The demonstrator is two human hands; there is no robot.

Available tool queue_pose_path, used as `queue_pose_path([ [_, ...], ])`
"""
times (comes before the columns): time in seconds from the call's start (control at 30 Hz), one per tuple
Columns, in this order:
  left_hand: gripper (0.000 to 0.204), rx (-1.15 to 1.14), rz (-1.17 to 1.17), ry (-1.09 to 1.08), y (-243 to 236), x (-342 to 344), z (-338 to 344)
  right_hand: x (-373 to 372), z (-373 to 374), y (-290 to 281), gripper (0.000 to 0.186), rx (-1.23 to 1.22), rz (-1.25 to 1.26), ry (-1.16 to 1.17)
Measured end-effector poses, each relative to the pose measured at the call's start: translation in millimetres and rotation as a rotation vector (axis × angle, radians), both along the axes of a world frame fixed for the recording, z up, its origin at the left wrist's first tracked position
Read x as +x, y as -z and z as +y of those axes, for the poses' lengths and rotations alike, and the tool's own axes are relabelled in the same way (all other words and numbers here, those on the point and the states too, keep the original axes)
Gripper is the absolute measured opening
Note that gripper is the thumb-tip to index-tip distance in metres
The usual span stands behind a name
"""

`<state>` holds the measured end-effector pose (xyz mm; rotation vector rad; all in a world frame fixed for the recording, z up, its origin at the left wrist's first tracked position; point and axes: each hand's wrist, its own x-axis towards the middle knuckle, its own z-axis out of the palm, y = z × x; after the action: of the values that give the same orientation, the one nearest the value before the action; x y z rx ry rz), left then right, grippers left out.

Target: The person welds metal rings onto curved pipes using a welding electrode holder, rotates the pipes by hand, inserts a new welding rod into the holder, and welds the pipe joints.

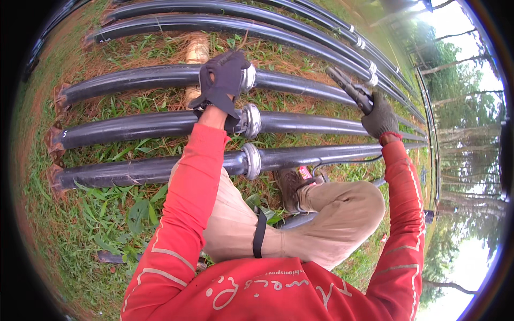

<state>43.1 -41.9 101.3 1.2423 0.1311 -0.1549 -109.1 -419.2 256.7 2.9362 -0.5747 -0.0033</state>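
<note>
My left hand (219,80), in a dark glove, is curled over the silver coupling (248,80) on a long black pipe (134,81). My right hand (379,115), in a grey knitted glove, grips a dark metal hand tool (348,85) held raised over the pipes, angled up to the left. A thin dark cable (342,163) runs below that hand. Two nearer pipes (123,131) lie parallel, each with a silver ring coupling (251,160) and rusty end flanges (56,142).
More black pipes (193,24) lie beyond, over grass and dry needles. A pale wooden pole (194,48) lies crosswise under the pipes. My bent knee (358,208) and boot (289,190) are below the nearest pipe. Trees (455,134) stand at the right.
</note>
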Motion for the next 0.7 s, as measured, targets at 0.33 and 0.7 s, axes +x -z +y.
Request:
queue_pose_path([
  [0.33, 0.034, 0.527, -0.208, 0.12, 34, 16, 7, -55, -60, 10, 0.074, 0.045, -0.09, 0.079],
  [0.7, 0.038, 0.375, -0.006, -0.031, -25, -14, -14, -369, -178, 67, 0.075, -0.057, -0.164, 0.505],
])
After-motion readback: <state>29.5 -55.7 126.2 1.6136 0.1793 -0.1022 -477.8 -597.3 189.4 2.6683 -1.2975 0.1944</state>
